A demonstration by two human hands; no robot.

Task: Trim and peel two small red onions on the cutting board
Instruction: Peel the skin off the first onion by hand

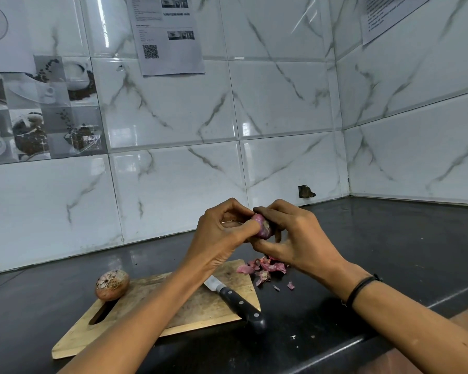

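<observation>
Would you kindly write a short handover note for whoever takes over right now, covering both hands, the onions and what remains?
Left hand: grips the held onion, thumb on it.
Right hand: pinches the same onion from the other side, above the counter.
Held onion: partly peeled, purple flesh showing.
Second onion: on the cutting board by the handle slot, in its dry skin.
Knife: lying on the board, handle over its edge.
Peels: piled just right of the board.
Left: finish this onion, then trim and peel the second.
</observation>
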